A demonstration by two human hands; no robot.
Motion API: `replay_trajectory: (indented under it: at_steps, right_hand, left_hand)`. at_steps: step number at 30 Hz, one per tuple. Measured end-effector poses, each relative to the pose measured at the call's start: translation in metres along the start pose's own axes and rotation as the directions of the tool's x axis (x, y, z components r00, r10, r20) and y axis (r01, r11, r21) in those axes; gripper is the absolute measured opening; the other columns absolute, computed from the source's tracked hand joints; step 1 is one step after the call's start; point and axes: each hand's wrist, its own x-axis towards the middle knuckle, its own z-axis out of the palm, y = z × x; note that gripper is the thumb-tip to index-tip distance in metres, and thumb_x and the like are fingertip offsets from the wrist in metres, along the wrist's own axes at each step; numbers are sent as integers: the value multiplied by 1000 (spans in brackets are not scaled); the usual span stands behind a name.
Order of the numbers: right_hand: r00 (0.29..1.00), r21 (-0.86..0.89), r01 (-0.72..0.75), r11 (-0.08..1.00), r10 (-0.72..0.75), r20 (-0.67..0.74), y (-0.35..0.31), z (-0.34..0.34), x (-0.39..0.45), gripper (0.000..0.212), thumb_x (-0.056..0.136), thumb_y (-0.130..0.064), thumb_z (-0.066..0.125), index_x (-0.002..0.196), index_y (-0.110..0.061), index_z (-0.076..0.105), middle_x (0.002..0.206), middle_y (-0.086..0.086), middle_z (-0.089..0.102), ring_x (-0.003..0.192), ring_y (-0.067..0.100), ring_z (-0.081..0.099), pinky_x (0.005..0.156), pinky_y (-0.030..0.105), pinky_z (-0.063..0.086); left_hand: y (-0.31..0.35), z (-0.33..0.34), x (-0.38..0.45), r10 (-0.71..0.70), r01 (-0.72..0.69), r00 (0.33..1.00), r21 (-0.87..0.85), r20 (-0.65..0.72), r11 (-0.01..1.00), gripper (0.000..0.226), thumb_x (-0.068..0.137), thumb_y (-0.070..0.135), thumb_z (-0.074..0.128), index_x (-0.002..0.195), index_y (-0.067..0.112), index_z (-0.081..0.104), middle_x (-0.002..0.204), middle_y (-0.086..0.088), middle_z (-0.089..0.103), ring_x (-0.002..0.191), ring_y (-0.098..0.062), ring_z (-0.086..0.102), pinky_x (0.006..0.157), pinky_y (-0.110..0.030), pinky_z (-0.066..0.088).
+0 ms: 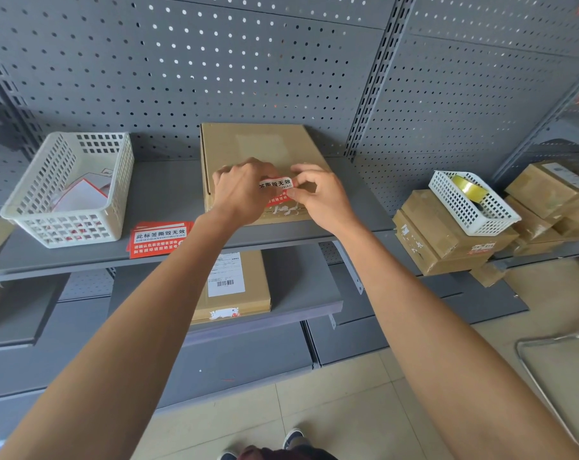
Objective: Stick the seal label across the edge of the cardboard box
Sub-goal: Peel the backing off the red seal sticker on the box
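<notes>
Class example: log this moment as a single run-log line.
step: applying seal label | left hand: holds label | right hand: pinches label | place: near edge of cardboard box | shelf

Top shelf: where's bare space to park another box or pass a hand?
Bare shelf shows between the left white basket and the cardboard box, behind the loose label stack. A narrower strip lies right of the box, before the stacked cartons. Crowded: the box's front edge, where both hands hold the seal label.
</notes>
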Motion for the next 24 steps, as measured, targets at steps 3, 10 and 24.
replay_trajectory:
  at_steps: [3, 10, 24]
  right_hand:
    - [1000, 4, -2, 1000, 2, -2, 0, 0, 0, 10, 83, -15, 78, 79, -21, 72, 129, -9, 66, 127, 13, 54, 114, 37, 33]
    - [1000, 15, -3, 1000, 3, -2, 1, 0, -1, 8, 84, -13, 76, 80, -17, 70, 129, -8, 66, 125, 12, 55, 112, 32, 35]
    - [1000, 2, -2, 1000, 2, -21, 3, 4, 2, 8, 79, -20, 77, 81, -16, 70, 128, -11, 65, 123, 11, 56, 112, 39, 37]
  left_hand:
    - [-2, -1, -1, 16, -16, 1000, -5, 1, 1000, 19, 91, 43, 63, 106, 35, 71, 113, 4, 70, 101, -28, 65, 93, -43, 42]
    - [-23, -16, -5, 74, -68, 996, -125, 45, 990, 16, 89, 28, 71, 104, 23, 70, 102, 3, 72, 92, -23, 65, 80, -36, 50]
    - [-32, -18, -10, 73, -64, 997, -210, 36, 976, 9, 88, 22, 73, 89, 14, 71, 99, -4, 70, 88, -26, 61, 78, -38, 50]
